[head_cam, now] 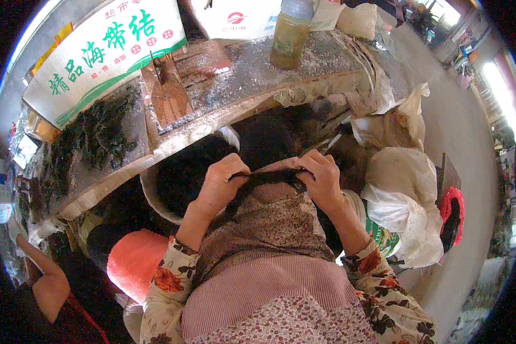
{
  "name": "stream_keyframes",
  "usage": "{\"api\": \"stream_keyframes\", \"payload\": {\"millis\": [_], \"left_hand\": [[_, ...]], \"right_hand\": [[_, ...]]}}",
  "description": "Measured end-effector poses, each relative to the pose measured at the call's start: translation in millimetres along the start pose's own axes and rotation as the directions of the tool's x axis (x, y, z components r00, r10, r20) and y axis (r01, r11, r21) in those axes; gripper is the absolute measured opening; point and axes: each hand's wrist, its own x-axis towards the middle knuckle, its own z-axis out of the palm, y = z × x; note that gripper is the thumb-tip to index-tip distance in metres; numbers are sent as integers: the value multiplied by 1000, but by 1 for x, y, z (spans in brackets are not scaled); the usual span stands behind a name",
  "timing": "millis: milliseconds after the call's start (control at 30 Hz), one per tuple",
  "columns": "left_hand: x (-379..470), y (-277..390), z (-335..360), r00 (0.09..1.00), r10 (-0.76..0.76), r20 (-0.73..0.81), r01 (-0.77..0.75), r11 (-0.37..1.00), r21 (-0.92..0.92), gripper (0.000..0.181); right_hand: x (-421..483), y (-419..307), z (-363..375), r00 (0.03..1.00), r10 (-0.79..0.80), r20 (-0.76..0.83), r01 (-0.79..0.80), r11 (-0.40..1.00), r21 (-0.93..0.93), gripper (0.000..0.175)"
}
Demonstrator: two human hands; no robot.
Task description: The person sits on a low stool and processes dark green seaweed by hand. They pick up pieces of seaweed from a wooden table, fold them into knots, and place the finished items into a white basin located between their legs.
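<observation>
A dark, limp strip, which looks like kelp, stretches between my two hands above my lap. My left hand pinches one end with thumb and bent fingers, and some dark material trails below it. The other end is pinched in my right hand. Under the strip lies my patterned apron. Beyond my hands is the front edge of a worktable sprinkled with white grains. A heap of dark kelp rests on its left part. The dark space under the table shows little detail.
A printed carton, a wooden block and a lidded jar of yellowish liquid stand on the table. White sacks are at my right. A coral-red padded thing is at my left, near another person's arm.
</observation>
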Motion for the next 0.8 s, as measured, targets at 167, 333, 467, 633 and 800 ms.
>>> {"api": "stream_keyframes", "payload": {"millis": [167,333,467,633,800], "left_hand": [[-6,-1,1,993,114,32,-118,963,241,16],[-6,3,3,990,137,31,-140,954,264,16],[-7,3,4,989,145,3,-141,954,264,17],[-9,7,0,990,144,-6,-137,953,270,18],[-14,3,7,981,190,27,-190,949,253,16]], "right_hand": [[-19,26,1,999,20,-47,-21,1000,-18,21],[-40,54,-2,946,297,-129,-267,940,211,23],[-16,15,-11,962,202,-186,-146,949,280,31],[3,-5,3,997,-57,45,56,998,32,36],[-24,27,6,995,-51,-84,48,998,-47,24]]}}
